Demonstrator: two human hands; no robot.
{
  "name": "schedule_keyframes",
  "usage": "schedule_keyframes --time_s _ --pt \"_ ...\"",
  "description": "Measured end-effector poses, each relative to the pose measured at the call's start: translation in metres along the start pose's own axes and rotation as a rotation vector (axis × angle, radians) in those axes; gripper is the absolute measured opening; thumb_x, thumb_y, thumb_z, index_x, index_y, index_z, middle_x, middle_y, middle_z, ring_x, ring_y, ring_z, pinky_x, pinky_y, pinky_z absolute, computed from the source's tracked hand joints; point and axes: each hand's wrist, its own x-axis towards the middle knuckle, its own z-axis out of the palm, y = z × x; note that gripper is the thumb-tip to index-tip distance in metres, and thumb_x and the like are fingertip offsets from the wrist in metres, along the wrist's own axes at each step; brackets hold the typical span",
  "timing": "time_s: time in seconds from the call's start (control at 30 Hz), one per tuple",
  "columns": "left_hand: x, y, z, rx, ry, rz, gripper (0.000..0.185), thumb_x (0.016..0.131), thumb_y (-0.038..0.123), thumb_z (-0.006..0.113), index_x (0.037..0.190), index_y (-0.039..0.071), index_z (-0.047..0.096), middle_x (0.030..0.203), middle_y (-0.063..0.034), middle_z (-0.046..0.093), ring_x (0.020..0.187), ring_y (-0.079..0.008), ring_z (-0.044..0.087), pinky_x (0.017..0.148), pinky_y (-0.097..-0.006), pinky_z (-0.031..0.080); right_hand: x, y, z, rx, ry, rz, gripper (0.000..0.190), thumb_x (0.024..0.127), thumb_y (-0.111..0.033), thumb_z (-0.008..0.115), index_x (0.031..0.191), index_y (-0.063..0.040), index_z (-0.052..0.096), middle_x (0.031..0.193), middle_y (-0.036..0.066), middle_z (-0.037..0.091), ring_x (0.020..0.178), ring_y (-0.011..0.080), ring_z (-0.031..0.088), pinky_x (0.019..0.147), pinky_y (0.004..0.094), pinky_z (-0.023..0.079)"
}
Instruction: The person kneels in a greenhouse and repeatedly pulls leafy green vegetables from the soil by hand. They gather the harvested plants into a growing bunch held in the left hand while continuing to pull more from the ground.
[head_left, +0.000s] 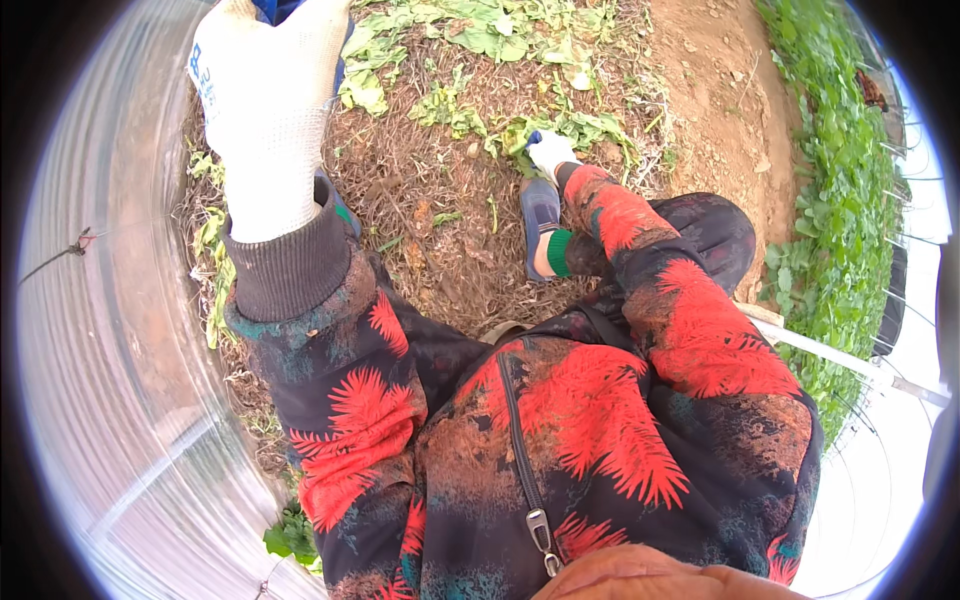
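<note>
My left hand, in a white knit glove with blue coating, is raised close to the camera at the upper left. Its fingers run out of the picture at the top, so what they hold is hidden. Farther down, near the ground, my right hand wears a similar glove and touches a clump of wilted green leaves. Whether its fingers grip the leaves cannot be told. More cut, wilting leaves lie spread over dry plant litter ahead.
A shoe of mine stands beside the right hand. Clear plastic greenhouse sheeting rises along the left. On the right run a bare soil strip and a dense row of green plants. A pale bar juts out at my right.
</note>
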Motion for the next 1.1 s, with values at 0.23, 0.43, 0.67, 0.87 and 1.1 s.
schedule_keyframes --time_s 0.23,0.43,0.67,0.87,1.1 --pt "-0.002 0.027 -0.021 -0.167 -0.191 -0.111 0.016 0.082 0.008 0.067 0.094 -0.001 0.068 0.083 -0.0061 0.069 0.076 -0.0112 0.061 0.073 -0.0249 0.048 0.011 -0.071 -0.08 1.315 -0.66 -0.001 0.01 0.091 -0.008 0.053 0.101 -0.009 0.055 0.088 0.004 0.064 0.073 0.0225 0.067 0.075 0.0425 0.057" --pt "0.004 -0.003 -0.002 0.139 0.029 0.036 0.016 0.082 0.008 0.067 0.094 -0.001 0.068 0.084 -0.0066 0.07 0.077 -0.0114 0.062 0.074 -0.0249 0.048 0.023 -0.015 -0.101 1.397 -0.795 0.109 0.014 0.089 -0.011 0.057 0.103 -0.012 0.056 0.09 0.004 0.066 0.076 0.0215 0.067 0.08 0.04 0.056" --pt "-0.009 0.019 0.0 0.068 0.035 0.092 0.016 0.082 0.008 0.067 0.095 -0.001 0.068 0.083 -0.0058 0.069 0.075 -0.0116 0.061 0.073 -0.0244 0.047 0.025 0.048 -0.069 -0.147 0.113 0.117 0.043 0.081 -0.041 0.057 0.107 -0.008 0.062 0.105 0.018 0.066 0.098 0.0363 0.062 0.086 0.0419 0.048" --pt "-0.013 0.021 0.01 0.124 0.113 0.036 0.016 0.082 0.005 0.066 0.096 -0.003 0.067 0.083 -0.0053 0.067 0.075 -0.0096 0.059 0.071 -0.0227 0.046 0.035 -0.009 -0.027 -0.011 0.193 -0.059 0.059 0.08 -0.04 0.064 0.129 -0.009 0.05 0.113 0.019 0.063 0.107 0.0352 0.059 0.092 0.0412 0.046" --pt "-0.01 0.012 0.008 -0.005 0.082 -0.01 0.017 0.083 0.002 0.065 0.098 -0.004 0.065 0.085 -0.005 0.065 0.078 -0.0097 0.059 0.072 -0.0226 0.047 0.059 -0.009 0.01 0.025 -0.135 -0.092 0.061 0.073 -0.033 0.077 0.121 -0.002 0.057 0.098 0.021 0.067 0.089 0.031 0.065 0.078 0.0358 0.051"
